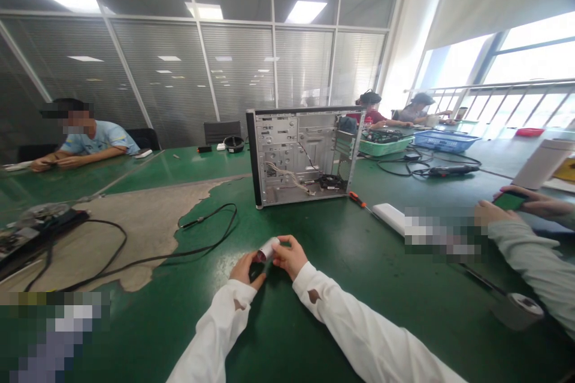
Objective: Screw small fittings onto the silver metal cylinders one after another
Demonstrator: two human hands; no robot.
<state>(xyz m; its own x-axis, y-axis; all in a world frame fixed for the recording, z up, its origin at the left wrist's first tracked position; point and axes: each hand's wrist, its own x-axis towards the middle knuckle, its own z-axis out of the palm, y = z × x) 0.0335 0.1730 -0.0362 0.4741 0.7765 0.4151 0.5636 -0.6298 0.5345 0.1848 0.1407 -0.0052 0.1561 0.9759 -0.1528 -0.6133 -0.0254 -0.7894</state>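
Between my hands is a small white cylinder (271, 247), tilted, with a dark reddish end facing left. My right hand (291, 256) grips its right side, thumb and fingers closed on it. My left hand (244, 270) is curled at the lower left end, its fingertips close to the dark end. A dark patch shows between its thumb and fingers, and I cannot make out whether it is an object. Beyond my hands stands an open computer case (303, 191), upright, with loose wires (287, 175) and a black fan (331, 181) inside.
A screwdriver (358, 200) with an orange handle lies beside the case. A black cable (179, 256) crosses the left side. At right, a co-worker's hands hold a phone (510, 199), near a white cylindrical object (521, 311). Green (386, 146) and blue baskets (447, 140) stand farther back.
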